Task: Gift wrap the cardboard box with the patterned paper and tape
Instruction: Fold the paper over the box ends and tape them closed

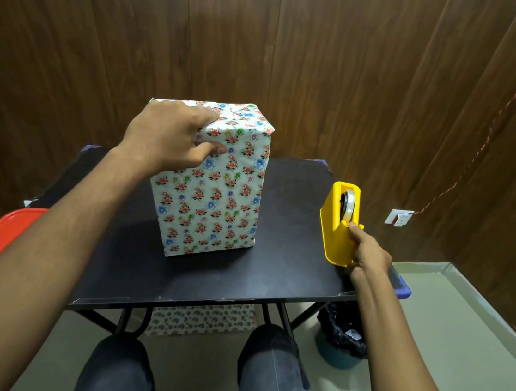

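A tall box (215,186), wrapped in glossy floral paper, stands upright mid-table (286,265). Its top left corner is gripped by the left hand (171,140), thumb on the near face. At right, a yellow plastic dispenser (340,226) with shiny tape is pinched by the right hand (369,254).

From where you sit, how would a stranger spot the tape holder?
Find the black table. Right of the flower-wrapped box, near the table's right edge, the right hand grips the tape dispenser. It is the only bright yellow thing there, with a tape roll inside.
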